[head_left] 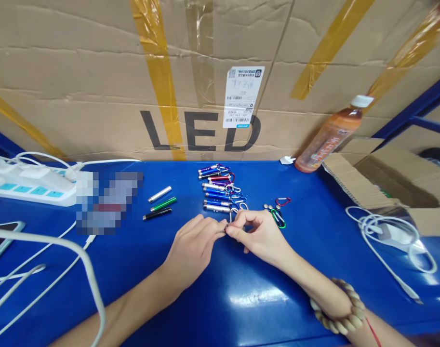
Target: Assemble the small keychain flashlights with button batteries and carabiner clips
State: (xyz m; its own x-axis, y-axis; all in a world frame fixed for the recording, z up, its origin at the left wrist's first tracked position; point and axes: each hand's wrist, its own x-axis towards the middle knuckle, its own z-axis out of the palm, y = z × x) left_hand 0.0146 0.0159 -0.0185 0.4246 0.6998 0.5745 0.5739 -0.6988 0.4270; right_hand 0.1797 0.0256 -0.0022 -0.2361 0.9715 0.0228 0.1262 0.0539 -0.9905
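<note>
My left hand [193,243] and my right hand [260,236] meet over the blue table with their fingertips pinched together. Between them is something small, mostly hidden by the fingers; I cannot make out what it is. Just beyond the hands lies a stack of several small flashlights [216,193] in blue, silver, red and purple, most with carabiner clips. To the left lie a silver tube [160,193], a green tube [164,204] and a black tube [157,214]. Beside my right hand are a green carabiner [278,218], a red carabiner [283,201] and several small round metal pieces [271,207].
A large cardboard box [107,96] stands along the back. A drink bottle [330,137] leans against it at right, near an open carton [382,188] and a coiled white cable [389,236]. On the left are a power strip [35,193], a phone [5,241] and loose white cables.
</note>
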